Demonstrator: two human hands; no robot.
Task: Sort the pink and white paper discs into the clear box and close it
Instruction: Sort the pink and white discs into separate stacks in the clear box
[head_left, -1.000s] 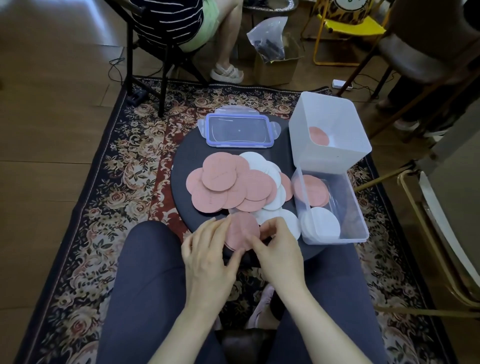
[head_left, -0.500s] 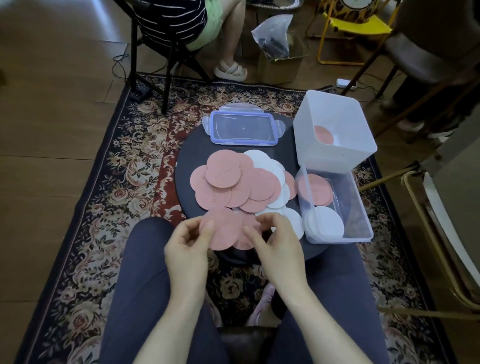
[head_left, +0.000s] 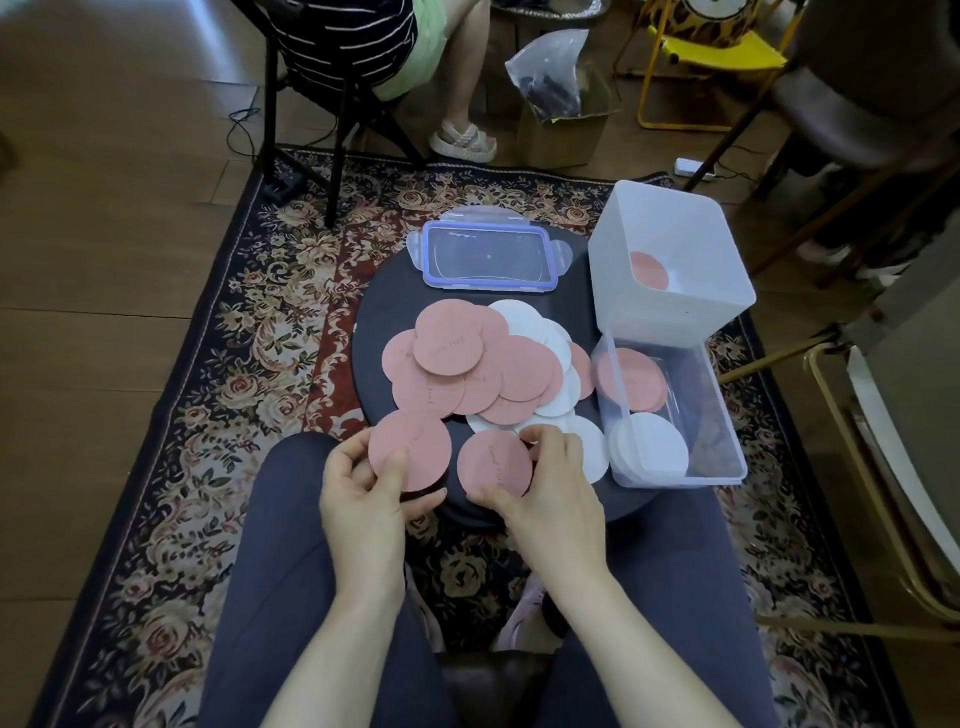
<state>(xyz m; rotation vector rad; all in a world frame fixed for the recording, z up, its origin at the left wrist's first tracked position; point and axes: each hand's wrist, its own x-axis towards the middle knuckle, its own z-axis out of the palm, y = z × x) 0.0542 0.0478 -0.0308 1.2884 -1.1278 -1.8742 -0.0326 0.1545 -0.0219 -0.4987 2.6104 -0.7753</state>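
Two pink discs are held apart, one pinched in the left hand (head_left: 363, 488), one in the right hand (head_left: 550, 483), probably separated for the clear box (head_left: 722, 415) at right.

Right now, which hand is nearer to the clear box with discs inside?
The right hand. It holds a pink disc just beside the clear box, on its left; the left hand holds another pink disc farther left.

Brown wood plank floor (head_left: 104, 260), floral patterned rug (head_left: 260, 338) at centre, black chair legs (head_left: 337, 145) upper left, yellow metal chair (head_left: 717, 57) upper right, cardboard box (head_left: 566, 135) top centre.
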